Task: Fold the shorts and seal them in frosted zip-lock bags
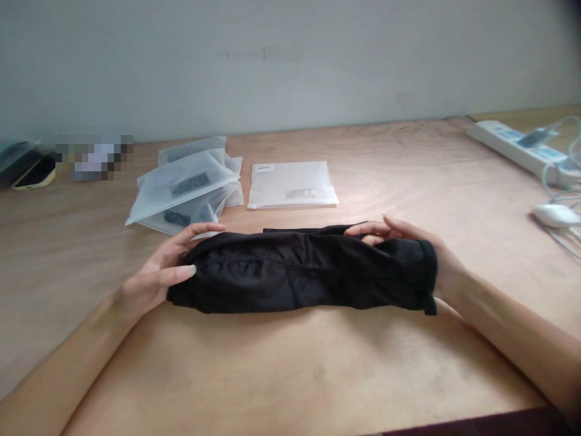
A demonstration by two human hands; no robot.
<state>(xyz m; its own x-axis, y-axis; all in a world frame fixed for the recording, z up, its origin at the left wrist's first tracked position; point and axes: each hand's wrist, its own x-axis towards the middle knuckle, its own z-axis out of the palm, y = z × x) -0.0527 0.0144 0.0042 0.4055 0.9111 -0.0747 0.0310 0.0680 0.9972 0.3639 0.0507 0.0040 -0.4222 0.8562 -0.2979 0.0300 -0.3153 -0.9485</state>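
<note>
A folded black fabric garment (290, 272) stretches sideways between my hands, close above the wooden table. My left hand (158, 272) grips its left end, thumb on the near face and fingers over the top edge. At the other end, my right hand (399, 233) holds the garment from behind, with several fingertips showing over the top; its thumb and palm are mostly hidden by the cloth. Just beyond the garment lies a flat frosted zip bag (290, 184) with a small label and printed text.
A loose pile of frosted zip bags (186, 181) lies left of the single one. A white power strip (521, 148) with cables and a white plug-like piece (556, 215) occupies the right side. A dark phone-like object (36, 172) rests at the far left, before the wall (290, 66).
</note>
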